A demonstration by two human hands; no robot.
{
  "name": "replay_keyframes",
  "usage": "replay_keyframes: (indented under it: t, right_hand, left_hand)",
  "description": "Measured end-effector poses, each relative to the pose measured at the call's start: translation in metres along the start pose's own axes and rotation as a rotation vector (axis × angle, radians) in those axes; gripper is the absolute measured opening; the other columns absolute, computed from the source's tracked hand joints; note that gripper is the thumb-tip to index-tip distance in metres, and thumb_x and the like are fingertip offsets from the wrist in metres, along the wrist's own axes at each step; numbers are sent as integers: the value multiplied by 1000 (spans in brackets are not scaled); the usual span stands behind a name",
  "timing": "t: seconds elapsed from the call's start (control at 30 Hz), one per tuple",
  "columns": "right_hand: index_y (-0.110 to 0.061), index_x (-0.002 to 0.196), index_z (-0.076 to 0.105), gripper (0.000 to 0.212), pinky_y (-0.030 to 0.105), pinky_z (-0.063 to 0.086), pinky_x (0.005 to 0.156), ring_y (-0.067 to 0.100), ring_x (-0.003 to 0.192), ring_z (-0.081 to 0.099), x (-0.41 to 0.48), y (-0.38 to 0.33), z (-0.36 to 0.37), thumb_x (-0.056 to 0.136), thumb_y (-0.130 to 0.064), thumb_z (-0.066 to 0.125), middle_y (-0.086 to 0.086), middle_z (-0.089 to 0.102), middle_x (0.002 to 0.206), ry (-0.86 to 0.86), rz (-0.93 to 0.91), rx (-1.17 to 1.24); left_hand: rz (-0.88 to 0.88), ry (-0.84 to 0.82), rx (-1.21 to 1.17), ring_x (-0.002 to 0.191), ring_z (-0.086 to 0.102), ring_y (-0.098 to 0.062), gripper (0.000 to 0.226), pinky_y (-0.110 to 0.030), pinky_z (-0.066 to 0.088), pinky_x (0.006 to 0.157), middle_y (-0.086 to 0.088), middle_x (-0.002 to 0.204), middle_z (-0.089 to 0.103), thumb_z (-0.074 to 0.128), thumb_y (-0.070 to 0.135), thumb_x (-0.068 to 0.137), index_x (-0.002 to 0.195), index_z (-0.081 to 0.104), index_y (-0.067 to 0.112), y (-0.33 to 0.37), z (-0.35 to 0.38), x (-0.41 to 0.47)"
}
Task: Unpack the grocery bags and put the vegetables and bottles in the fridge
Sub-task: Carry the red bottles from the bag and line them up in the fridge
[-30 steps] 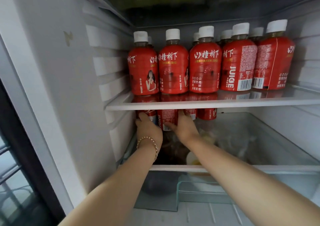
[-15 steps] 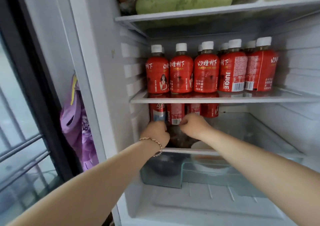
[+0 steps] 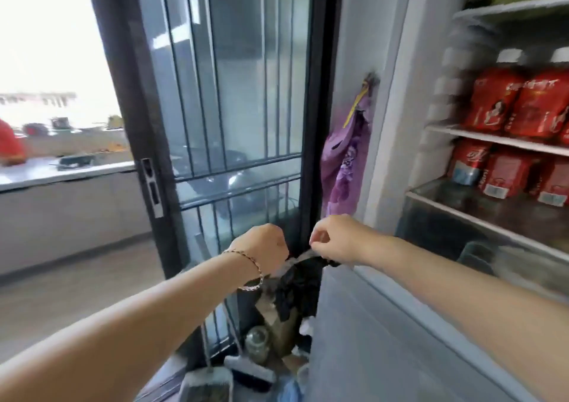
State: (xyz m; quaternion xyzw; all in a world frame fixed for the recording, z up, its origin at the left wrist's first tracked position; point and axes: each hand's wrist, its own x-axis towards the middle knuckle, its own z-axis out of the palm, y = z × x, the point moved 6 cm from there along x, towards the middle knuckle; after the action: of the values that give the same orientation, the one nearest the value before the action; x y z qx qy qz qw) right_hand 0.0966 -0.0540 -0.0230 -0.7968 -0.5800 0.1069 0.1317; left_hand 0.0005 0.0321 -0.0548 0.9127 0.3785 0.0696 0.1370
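Both fists closed, left hand (image 3: 264, 245) and right hand (image 3: 335, 239) pinching the black bag (image 3: 300, 284) between them, left of the open fridge (image 3: 397, 130), red bottles (image 3: 517, 106) shelved inside.

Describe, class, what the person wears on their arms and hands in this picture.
Both forearms are bare, with no sleeves in view. The left hand has a thin chain bracelet at the wrist, gold-coloured with small links. The right hand wears nothing: no ring, watch or glove shows.
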Motion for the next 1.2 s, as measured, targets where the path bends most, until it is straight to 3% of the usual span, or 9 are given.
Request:
replay_keyframes:
  t: [0.17, 0.3, 0.5, 0.7, 0.83, 1.03, 1.13, 1.2]
  right_hand:
    - [-11, 100, 67, 22, 35, 52, 85, 22, 95, 61, -16, -173, 66, 91, -22, 50, 5, 66, 104, -127, -373, -53]
    - [-18, 100, 68, 21, 30, 50, 83, 22, 96, 61, -63, -316, 134, 90, -22, 49, 2, 66, 105, -206, -657, -54]
    - [-18, 104, 66, 26, 25, 45, 74, 27, 98, 61, -187, -523, 240, 91, -21, 44, 4, 66, 108, -276, -1041, -212]
    - [-12, 116, 61, 28, 32, 50, 84, 29, 102, 58, -358, -695, 342, 95, -13, 42, 6, 61, 116, -342, -1392, -419]
    - [-7, 113, 60, 27, 31, 41, 74, 31, 101, 58, -461, -785, 397, 96, -15, 40, 11, 61, 115, -425, -1554, -458]
    - [-14, 107, 64, 26, 29, 45, 73, 27, 97, 61, -586, -889, 462, 94, -19, 42, 4, 64, 107, -570, -1722, -377]
    - [-13, 106, 63, 25, 30, 46, 69, 25, 83, 59, -634, -944, 500, 94, -20, 42, 4, 63, 99, -621, -1816, -376]
    - [-13, 106, 64, 25, 34, 52, 74, 24, 86, 60, -662, -981, 525, 94, -19, 42, 3, 65, 101, -657, -1870, -371]
  left_hand:
    - [-333, 84, 37, 99, 61, -26, 26, -32, 50, 83, -5, 109, 65, 41, 20, 92, 102, 65, 14, -144, -28, -139]
    - [-632, 223, -23, 97, 61, -22, 23, -27, 49, 79, -1, 106, 68, 47, 20, 87, 96, 68, 19, -249, -51, -283]
    - [-1049, 305, -32, 101, 60, -24, 21, -31, 49, 86, -3, 108, 66, 46, 23, 88, 100, 63, 18, -367, -70, -548]
    - [-1425, 349, 1, 99, 60, -25, 19, -29, 44, 79, -1, 107, 65, 44, 26, 89, 98, 60, 23, -410, -70, -821]
    - [-1632, 359, 33, 97, 59, -26, 18, -30, 43, 79, -1, 105, 65, 41, 23, 90, 94, 59, 24, -417, -67, -969]
    - [-1903, 438, -38, 87, 58, -24, 21, -29, 42, 71, -1, 99, 64, 40, 20, 91, 93, 60, 22, -436, -51, -1124]
    - [-2008, 493, -87, 77, 54, -21, 22, -27, 39, 65, 4, 80, 59, 39, 15, 88, 83, 59, 24, -458, -40, -1183]
    - [-2064, 522, -98, 74, 52, -20, 23, -25, 36, 63, 9, 70, 52, 39, 13, 87, 73, 52, 25, -477, -36, -1220]
